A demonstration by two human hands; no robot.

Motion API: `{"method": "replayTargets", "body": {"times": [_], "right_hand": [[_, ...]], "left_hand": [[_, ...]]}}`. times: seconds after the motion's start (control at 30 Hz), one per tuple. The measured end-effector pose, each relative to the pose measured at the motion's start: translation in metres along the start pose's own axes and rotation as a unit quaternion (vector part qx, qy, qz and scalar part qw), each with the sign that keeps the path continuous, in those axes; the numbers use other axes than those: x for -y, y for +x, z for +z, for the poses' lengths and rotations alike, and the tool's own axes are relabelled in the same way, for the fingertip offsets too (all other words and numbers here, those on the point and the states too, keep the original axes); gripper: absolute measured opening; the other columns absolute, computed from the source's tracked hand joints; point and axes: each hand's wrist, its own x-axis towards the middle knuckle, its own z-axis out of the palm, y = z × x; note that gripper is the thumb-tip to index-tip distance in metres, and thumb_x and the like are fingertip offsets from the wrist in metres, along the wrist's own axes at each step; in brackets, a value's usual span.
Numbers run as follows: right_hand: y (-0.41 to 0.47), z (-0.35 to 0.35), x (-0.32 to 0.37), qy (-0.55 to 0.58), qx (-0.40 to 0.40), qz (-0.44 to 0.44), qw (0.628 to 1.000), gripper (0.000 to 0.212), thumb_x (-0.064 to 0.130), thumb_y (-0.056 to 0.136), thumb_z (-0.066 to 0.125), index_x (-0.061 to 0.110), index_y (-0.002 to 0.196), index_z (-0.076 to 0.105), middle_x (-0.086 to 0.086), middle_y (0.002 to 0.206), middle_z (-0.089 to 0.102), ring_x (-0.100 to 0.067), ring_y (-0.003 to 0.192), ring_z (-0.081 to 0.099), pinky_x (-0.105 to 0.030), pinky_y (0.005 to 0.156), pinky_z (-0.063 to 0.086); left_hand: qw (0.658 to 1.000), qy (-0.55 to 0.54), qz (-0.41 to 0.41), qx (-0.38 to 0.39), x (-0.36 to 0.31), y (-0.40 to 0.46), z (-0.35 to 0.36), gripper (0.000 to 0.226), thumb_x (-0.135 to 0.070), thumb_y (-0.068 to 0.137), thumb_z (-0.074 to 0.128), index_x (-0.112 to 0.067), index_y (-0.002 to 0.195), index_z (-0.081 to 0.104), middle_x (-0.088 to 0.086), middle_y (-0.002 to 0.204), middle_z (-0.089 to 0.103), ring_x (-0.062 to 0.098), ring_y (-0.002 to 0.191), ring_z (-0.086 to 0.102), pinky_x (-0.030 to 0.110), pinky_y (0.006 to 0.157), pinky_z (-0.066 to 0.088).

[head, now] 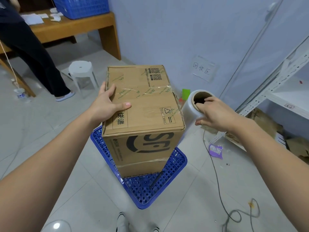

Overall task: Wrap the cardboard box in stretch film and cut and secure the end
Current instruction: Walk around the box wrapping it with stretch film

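Pressing my left hand flat on the cardboard box, fingers relaxed over its top left edge, I grip the stretch film roll with my right hand, fingers hooked into its core. The box stands upright on an overturned blue crate, roll just beside it.

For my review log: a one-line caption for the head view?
Left hand steadies cardboard box while right hand grips stretch film roll.
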Motion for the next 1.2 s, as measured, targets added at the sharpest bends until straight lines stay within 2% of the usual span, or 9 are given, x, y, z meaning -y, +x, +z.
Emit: {"method": "replayTargets", "body": {"times": [0.17, 0.2, 0.27, 0.33, 0.47, 0.67, 0.83, 0.97, 1.2], "right_hand": [[0.01, 0.004, -0.016, -0.007, 0.016, -0.014, 1.0, 0.045, 0.039, 0.081, 0.075, 0.023, 0.074, 0.034, 0.007, 0.062, 0.044, -0.019, 0.074, 0.047, -0.032, 0.112, 0.029], [0.012, 0.004, -0.02, -0.006, 0.02, -0.009, 1.0, 0.045, 0.041, 0.081, 0.075, 0.022, 0.074, 0.035, 0.007, 0.062, 0.044, -0.019, 0.074, 0.046, -0.034, 0.108, 0.033], [0.014, 0.003, -0.024, -0.006, 0.023, 0.006, 1.0, 0.047, 0.044, 0.081, 0.075, 0.023, 0.074, 0.034, 0.007, 0.062, 0.044, -0.017, 0.072, 0.041, -0.035, 0.089, 0.039], [0.013, 0.0, -0.026, -0.005, 0.02, 0.017, 1.0, 0.049, 0.047, 0.081, 0.074, 0.024, 0.074, 0.031, 0.006, 0.065, 0.045, -0.019, 0.072, 0.04, -0.033, 0.072, 0.033], [0.008, -0.008, -0.026, 0.025, 0.035, 0.062, 0.997, 0.05, 0.053, 0.086, 0.067, 0.022, 0.074, 0.029, -0.001, 0.071, 0.048, -0.026, 0.071, 0.049, -0.035, 0.058, 0.03], [0.005, -0.001, -0.019, 0.085, 0.033, 0.118, 0.989, 0.053, 0.057, 0.086, 0.064, 0.019, 0.073, 0.029, -0.003, 0.073, 0.048, -0.024, 0.069, 0.049, -0.035, 0.058, 0.037], [0.008, -0.003, -0.006, 0.027, 0.01, 0.125, 0.992, 0.053, 0.064, 0.086, 0.058, 0.022, 0.072, 0.029, 0.001, 0.07, 0.05, -0.024, 0.068, 0.051, -0.034, 0.057, 0.038], [0.008, 0.001, -0.001, -0.019, -0.018, 0.152, 0.988, 0.061, 0.079, 0.077, 0.055, 0.021, 0.074, 0.034, 0.003, 0.068, 0.052, -0.023, 0.068, 0.053, -0.033, 0.054, 0.035], [0.002, 0.002, -0.008, 0.011, -0.009, 0.141, 0.99, 0.059, 0.071, 0.081, 0.059, 0.02, 0.07, 0.031, 0.001, 0.068, 0.052, -0.026, 0.07, 0.053, -0.035, 0.058, 0.036]], "left_hand": [[1.0, -0.013, -0.003, 0.0, 0.001, 0.002, -0.001, 0.107, -0.045, 0.081, 0.083, -0.021, 0.164, 0.018, -0.015, 0.17, -0.01, 0.017, 0.156, 0.012, 0.039, 0.123, 0.02], [1.0, -0.013, -0.003, 0.001, 0.001, 0.003, -0.001, 0.108, -0.045, 0.081, 0.083, -0.022, 0.164, 0.018, -0.015, 0.17, -0.01, 0.017, 0.156, 0.012, 0.039, 0.124, 0.02], [1.0, -0.007, -0.003, 0.0, 0.002, 0.004, -0.001, 0.107, -0.046, 0.081, 0.082, -0.023, 0.164, 0.018, -0.015, 0.171, -0.01, 0.018, 0.157, 0.012, 0.04, 0.124, 0.019], [1.0, -0.003, -0.002, -0.001, 0.002, 0.004, 0.0, 0.107, -0.047, 0.081, 0.082, -0.023, 0.164, 0.019, -0.016, 0.17, -0.009, 0.018, 0.156, 0.012, 0.04, 0.124, 0.018], [1.0, -0.001, 0.006, -0.006, 0.003, 0.004, 0.002, 0.108, -0.047, 0.08, 0.082, -0.023, 0.164, 0.019, -0.017, 0.17, -0.008, 0.016, 0.156, 0.011, 0.039, 0.123, 0.018], [1.0, -0.006, 0.004, -0.009, 0.004, 0.005, 0.002, 0.106, -0.046, 0.08, 0.083, -0.024, 0.164, 0.022, -0.016, 0.171, -0.007, 0.014, 0.156, 0.013, 0.033, 0.119, 0.019], [1.0, 0.001, 0.004, -0.017, 0.002, 0.004, 0.002, 0.105, -0.046, 0.078, 0.082, -0.025, 0.163, 0.024, -0.016, 0.171, -0.005, 0.014, 0.156, 0.012, 0.035, 0.121, 0.017], [1.0, 0.004, 0.005, -0.019, 0.0, 0.003, 0.002, 0.107, -0.048, 0.076, 0.081, -0.025, 0.163, 0.024, -0.016, 0.171, -0.005, 0.015, 0.156, 0.011, 0.039, 0.124, 0.017], [1.0, 0.016, -0.001, -0.018, -0.003, 0.002, 0.003, 0.104, -0.045, 0.08, 0.081, -0.025, 0.163, 0.023, -0.015, 0.171, -0.005, 0.016, 0.157, 0.009, 0.041, 0.125, 0.014]]}}
